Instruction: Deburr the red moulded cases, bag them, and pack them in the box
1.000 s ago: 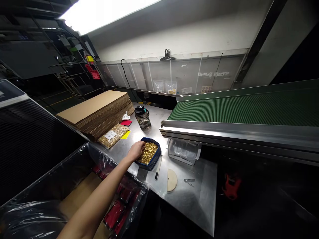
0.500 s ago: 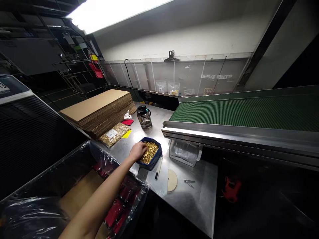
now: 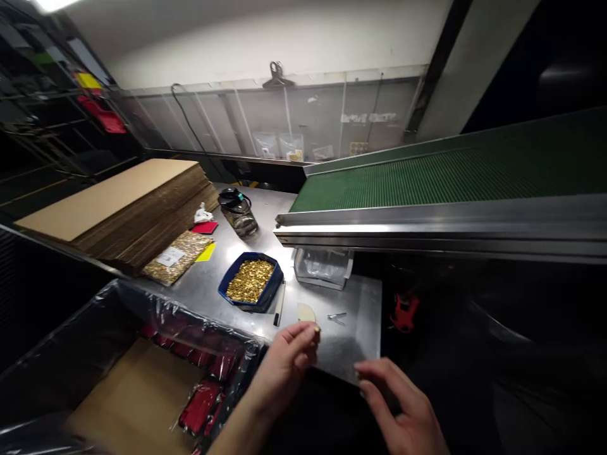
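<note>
Left hand (image 3: 283,363) pinches 1 small gold piece (image 3: 317,330). Right hand (image 3: 406,407) half curled, can't tell if gripping anything. Blue bin (image 3: 271,297) holding gold bits (image 3: 250,282) sits left.

Head-worn view, facing forward, angled down over table (image 3: 364,298)

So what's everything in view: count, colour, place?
Table: one, silver, centre
Tray: one, blue, on table
Pieces: many, gold, in tray
Bag: one, gold-filled, left of tray
Cardboard stack: one, brown, left
Bottle: one, dark, behind tray
Slips: two, red and yellow, near bag
Wad: one, white, behind bag
Slim tool: one, white-black, beside tray
Pliers: one, silver, table's right
Half-disc: one, pale, beside pliers
Conveyor: one, green, right
Bin: one, grey, below conveyor
Clip: one, black, wall
Packs: several, red, lower-left box
Unidentified object: one, red, right
Left hand: one, lower centre, pinching gold piece
Right hand: one, lower right
</note>
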{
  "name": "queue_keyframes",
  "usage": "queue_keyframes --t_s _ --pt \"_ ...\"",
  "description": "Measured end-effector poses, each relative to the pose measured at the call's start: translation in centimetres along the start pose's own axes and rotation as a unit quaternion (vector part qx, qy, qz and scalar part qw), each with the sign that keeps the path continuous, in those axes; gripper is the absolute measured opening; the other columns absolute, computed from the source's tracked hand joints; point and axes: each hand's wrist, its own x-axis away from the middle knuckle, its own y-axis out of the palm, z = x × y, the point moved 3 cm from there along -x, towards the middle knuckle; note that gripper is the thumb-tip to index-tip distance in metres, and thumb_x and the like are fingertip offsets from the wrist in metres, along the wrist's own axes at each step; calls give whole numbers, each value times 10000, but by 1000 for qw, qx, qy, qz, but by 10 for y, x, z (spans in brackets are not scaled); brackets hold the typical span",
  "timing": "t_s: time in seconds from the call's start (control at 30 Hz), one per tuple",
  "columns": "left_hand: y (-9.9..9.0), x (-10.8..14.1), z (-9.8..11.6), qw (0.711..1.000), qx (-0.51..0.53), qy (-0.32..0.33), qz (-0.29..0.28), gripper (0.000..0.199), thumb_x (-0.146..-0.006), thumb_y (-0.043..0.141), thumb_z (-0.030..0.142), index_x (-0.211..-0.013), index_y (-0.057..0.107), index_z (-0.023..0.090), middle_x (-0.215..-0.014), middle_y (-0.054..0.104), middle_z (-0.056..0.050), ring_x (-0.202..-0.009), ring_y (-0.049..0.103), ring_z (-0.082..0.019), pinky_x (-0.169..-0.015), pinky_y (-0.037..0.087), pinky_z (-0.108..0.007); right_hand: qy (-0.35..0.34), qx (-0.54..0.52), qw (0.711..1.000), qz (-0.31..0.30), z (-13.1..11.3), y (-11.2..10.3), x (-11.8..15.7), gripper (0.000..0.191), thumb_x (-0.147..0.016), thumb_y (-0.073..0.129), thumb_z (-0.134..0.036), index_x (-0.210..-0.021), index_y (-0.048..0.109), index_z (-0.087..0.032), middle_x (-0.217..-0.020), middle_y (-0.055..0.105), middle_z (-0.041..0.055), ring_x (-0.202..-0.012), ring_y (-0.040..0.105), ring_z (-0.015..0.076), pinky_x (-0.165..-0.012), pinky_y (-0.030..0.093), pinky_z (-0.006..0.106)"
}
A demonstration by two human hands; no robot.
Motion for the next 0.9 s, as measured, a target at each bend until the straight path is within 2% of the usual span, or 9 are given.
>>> queue_keyframes --t_s 0.03,0.1,0.2,0.27,0.37,0.53,0.73,0.9 --pt "21 13 -11 993 102 -53 -33 403 -794 803 513 -955 746 148 -865 634 -51 -721 539 -105 -662 450 -218 -18 -23 1000 7 -6 0 -8 202 -1019 549 -345 -1138 690 -265 -1024 728 56 -936 715 184 -824 593 241" --pt "52 30 -24 965 222 -114 -79 343 -784 848 433 -962 773 150 -848 620 -43 -735 527 -95 -683 439 -200 -35 -54 998 9 -16 -3 -21 179 -1005 576 -301 -1135 694 -265 -1012 722 38 -918 708 163 -808 581 221" --pt "71 36 -32 952 258 -131 -98 277 -821 836 378 -969 796 148 -799 590 -29 -700 472 -78 -664 402 -184 -8 -72 997 -4 -19 -10 -26 137 -1006 582 -261 -1019 719 -260 -959 713 12 -882 695 134 -788 558 208" --pt "75 34 -35 953 249 -138 -107 277 -808 852 366 -943 801 129 -769 568 -21 -656 415 -62 -618 353 -175 13 -91 996 1 -15 -16 -22 127 -997 609 -262 -964 732 -255 -928 713 5 -868 691 131 -780 550 211" --pt "81 32 -37 952 235 -144 -134 373 -765 878 431 -901 806 91 -732 547 -16 -594 340 -42 -551 272 -188 48 -123 990 42 -4 -25 -15 107 -973 661 -294 -927 751 -258 -888 709 -3 -851 687 130 -770 542 213" --pt "95 31 -40 956 213 -143 -141 491 -682 893 563 -850 812 109 -660 504 6 -556 313 -49 -529 215 -228 83 -156 981 83 6 -34 -7 135 -952 696 -352 -903 758 -243 -871 694 5 -816 677 134 -737 542 218" --pt "106 26 -37 983 59 -74 -156 485 -753 817 607 -682 767 130 -616 493 3 -552 348 -78 -526 223 -256 55 -162 984 46 13 -48 -1 114 -947 702 -330 -912 780 -254 -858 681 11 -814 661 146 -728 538 246" --pt "112 18 -32 983 -19 -45 -179 411 -690 883 549 -641 787 152 -642 563 -22 -571 444 -103 -527 286 -253 80 -138 987 -19 20 -64 0 72 -929 725 -280 -914 796 -281 -886 704 -5 -872 673 146 -800 531 259"
